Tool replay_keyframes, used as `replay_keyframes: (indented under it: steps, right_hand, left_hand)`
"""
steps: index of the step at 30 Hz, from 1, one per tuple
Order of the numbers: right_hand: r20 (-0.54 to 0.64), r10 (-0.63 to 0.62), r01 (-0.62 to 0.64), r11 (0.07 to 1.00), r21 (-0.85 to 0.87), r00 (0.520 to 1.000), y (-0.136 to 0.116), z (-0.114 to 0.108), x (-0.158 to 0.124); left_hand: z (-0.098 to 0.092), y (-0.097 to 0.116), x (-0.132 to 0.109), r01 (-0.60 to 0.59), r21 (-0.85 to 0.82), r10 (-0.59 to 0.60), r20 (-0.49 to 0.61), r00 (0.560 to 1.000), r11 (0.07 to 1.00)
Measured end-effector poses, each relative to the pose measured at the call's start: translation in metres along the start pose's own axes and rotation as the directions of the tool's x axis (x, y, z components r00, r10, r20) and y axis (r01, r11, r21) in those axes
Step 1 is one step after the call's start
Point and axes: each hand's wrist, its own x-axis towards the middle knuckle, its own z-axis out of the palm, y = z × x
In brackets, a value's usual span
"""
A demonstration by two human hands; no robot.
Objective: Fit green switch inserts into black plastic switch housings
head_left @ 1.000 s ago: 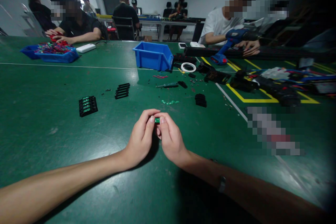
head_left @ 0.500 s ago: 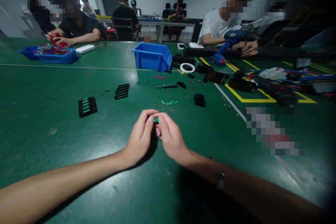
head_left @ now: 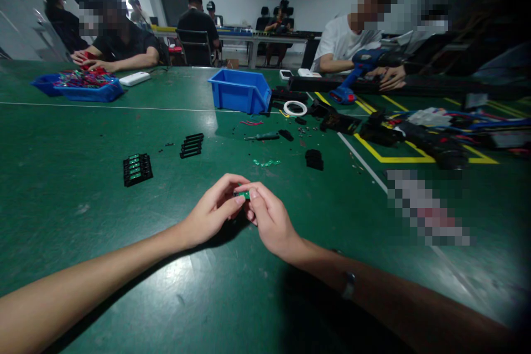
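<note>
Between my two hands is a small green circuit board (head_left: 244,195), with a dark edge showing at its left end. My left hand (head_left: 215,207) curls round that end, thumb pressed along the near side. Gripping the other end, my right hand (head_left: 269,215) has its thumb on top and its fingers folded beneath. The fingertips partly hide the piece. Beyond the hands lie loose green boards (head_left: 266,162) in a row. To the left sits a group of black holders with green boards in them (head_left: 138,169), and near it several bare black holders (head_left: 192,145).
A blue bin (head_left: 240,90) stands ahead, with a screwdriver (head_left: 262,136), a white ring (head_left: 295,108) and a stack of black parts (head_left: 314,159) nearer. A blue cordless drill (head_left: 357,74) and cables (head_left: 448,116) occupy the right. Other people sit across the table.
My left hand has shifted slightly left and its thumb has slid down, so more of the board and its dark end shows. My right hand stays nearly still.
</note>
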Motion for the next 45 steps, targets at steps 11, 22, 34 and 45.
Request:
replay_keyframes:
  steps: [11,22,34,45]
  right_hand:
    - [0.061,-0.063,0.066,0.997,-0.047,0.996,-0.007,-0.001,-0.001]
    - [0.074,-0.059,0.062,0.997,-0.047,0.996,-0.003,-0.001,0.000]
    - [0.072,-0.032,0.033,0.999,-0.021,0.997,-0.003,-0.002,0.000]
    - [0.119,0.019,-0.026,0.998,0.061,0.993,0.001,-0.007,0.003]
  left_hand:
    - [-0.009,0.011,0.004,0.242,-0.165,-0.200,0.236,0.951,0.956]
    - [-0.010,0.007,0.005,0.295,-0.254,-0.236,0.238,0.942,0.921]
    - [-0.011,0.003,0.004,0.303,-0.276,-0.229,0.269,0.936,0.912]
    - [-0.009,0.005,0.003,0.274,-0.258,-0.193,0.298,0.935,0.927]
